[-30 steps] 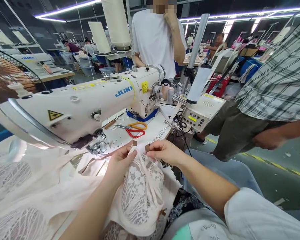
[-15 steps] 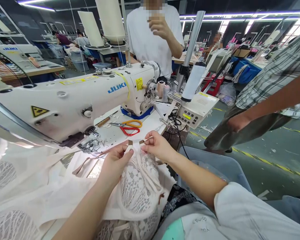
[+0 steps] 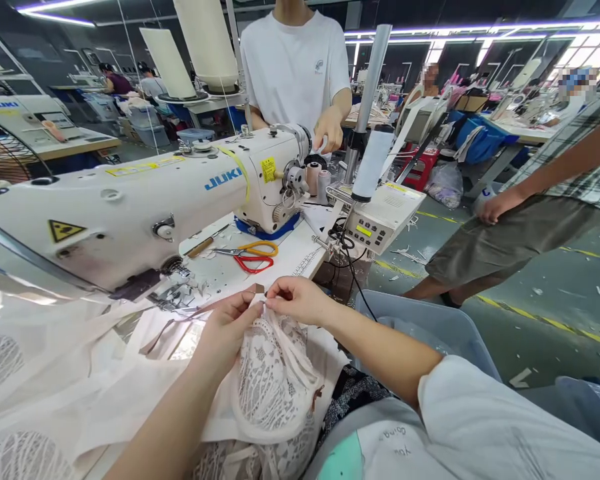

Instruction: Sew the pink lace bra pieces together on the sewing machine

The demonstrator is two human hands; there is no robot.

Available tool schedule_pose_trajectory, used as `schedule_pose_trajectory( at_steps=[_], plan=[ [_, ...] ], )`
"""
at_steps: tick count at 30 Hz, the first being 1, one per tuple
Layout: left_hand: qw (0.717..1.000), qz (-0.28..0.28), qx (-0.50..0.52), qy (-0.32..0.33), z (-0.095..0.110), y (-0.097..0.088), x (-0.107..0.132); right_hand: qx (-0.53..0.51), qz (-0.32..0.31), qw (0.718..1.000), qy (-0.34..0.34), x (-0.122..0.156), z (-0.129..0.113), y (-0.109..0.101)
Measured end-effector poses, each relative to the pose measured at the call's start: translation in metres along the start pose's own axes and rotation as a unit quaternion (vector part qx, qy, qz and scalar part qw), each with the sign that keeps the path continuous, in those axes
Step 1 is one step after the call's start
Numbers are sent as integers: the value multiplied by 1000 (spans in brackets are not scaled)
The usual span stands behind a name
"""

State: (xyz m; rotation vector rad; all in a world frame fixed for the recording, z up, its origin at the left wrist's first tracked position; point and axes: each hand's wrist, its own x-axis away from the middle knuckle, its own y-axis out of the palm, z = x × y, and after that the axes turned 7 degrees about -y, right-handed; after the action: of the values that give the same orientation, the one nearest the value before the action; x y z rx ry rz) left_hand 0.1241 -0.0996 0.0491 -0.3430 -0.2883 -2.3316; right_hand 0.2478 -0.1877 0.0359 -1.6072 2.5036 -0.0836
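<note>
Sewing machine (image 3: pixel 130 200) fills the surface's (image 3: pixel 300 257) left side, and off the near edge the left hand (image 3: pixel 227 327) pinches the brown strap end (image 3: pixel 258 289) of the lace garment (image 3: pixel 275 380), the right hand (image 3: pixel 297 300) pinching lace just beside it, where so slight a grip might let the strap slip.

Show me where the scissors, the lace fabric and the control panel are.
scissors (image 3: pixel 239 254), head view, where the handles join.
lace fabric (image 3: pixel 275 377), head view, its patterned middle.
control panel (image 3: pixel 386 212), head view, its top face.

A white sewing machine (image 3: pixel 145 200) stands on the bench (image 3: pixel 293 248), scissors (image 3: pixel 250 257) lying beside it. A control box (image 3: pixel 383 217) sits at the bench's edge.
</note>
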Motion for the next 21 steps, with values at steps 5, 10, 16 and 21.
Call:
schedule_pose_trajectory(
  at_steps=[5, 10, 16, 21],
  plan=[
    [999, -20, 18, -21, 2, 1, 1, -28, -13, 1000, 7, 0, 0, -1],
    [999, -21, 28, -33, 1, -1, -1, -56, -16, 998, 20, -1, 0, -2],
    [998, -22, 34, -50, 0, -2, -3, -72, -18, 997, 33, 0, -2, -4],
    [999, -21, 21, -44, 1, -2, -2, -75, -12, 997, 33, 0, 0, -4]
  ],
)
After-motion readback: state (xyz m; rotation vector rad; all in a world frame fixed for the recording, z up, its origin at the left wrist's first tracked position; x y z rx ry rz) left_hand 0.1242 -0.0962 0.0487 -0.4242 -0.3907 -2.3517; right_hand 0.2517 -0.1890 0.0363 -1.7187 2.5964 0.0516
